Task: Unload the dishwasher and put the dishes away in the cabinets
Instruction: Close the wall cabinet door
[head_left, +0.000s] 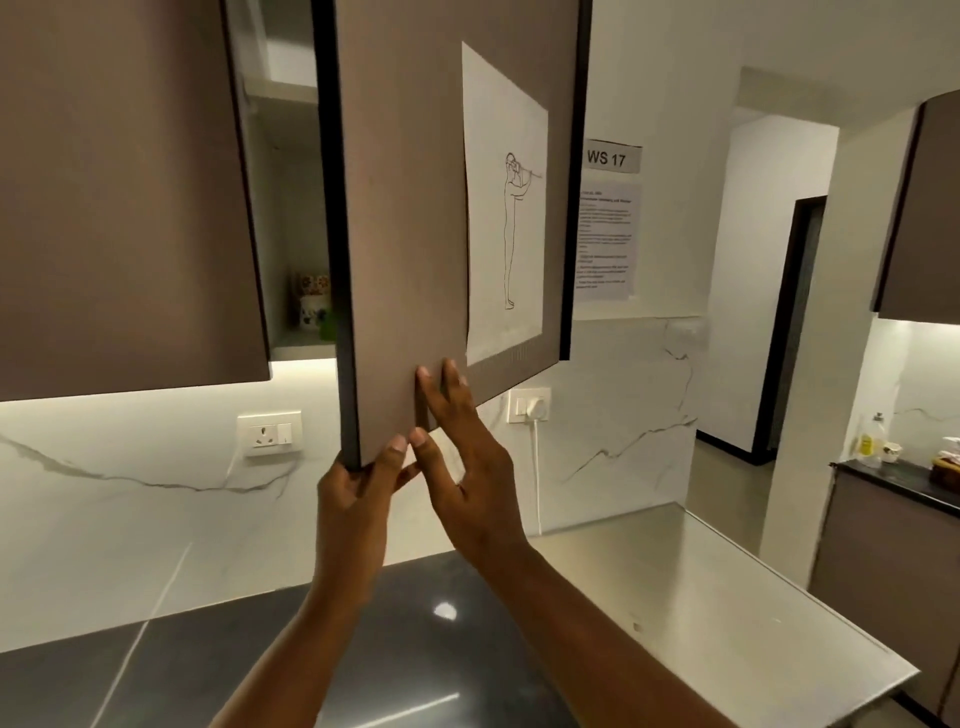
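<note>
Two hands up at centre frame, both on the lower corner of an upper cabinet door (410, 218). Left hand (358, 499) wrapped round the door's bottom edge from below, thumb on the front face, grip closed on the door. Right hand (462, 467) flat against the front face just beside it, fingers straight and spread, grip open, pressing rather than holding. Probably so placed because no handle shows on the door: lower edge serves as the pull, flat palm steadies the swing.

Door standing ajar, dark edge turned toward the camera. Sheet of paper with a line drawing (506, 208) stuck to its face.

Through the gap, left of the door edge: cabinet shelf (304, 340) with patterned cups (313, 301) stacked at its lower level, partly hidden by the door. Likely dishes already stored. Upper shelf seems bare from this angle.

No dish in either hand. Dishwasher out of view.

Below: dark tabletop (208, 660) at lower left, pale steel tabletop (701, 597) at lower right. Wall socket (269, 434) at left on the marble backsplash, second socket with a white plug (530, 406) right of the hands.

Judgement: opening or closing, cannot tell from a single view.
</note>
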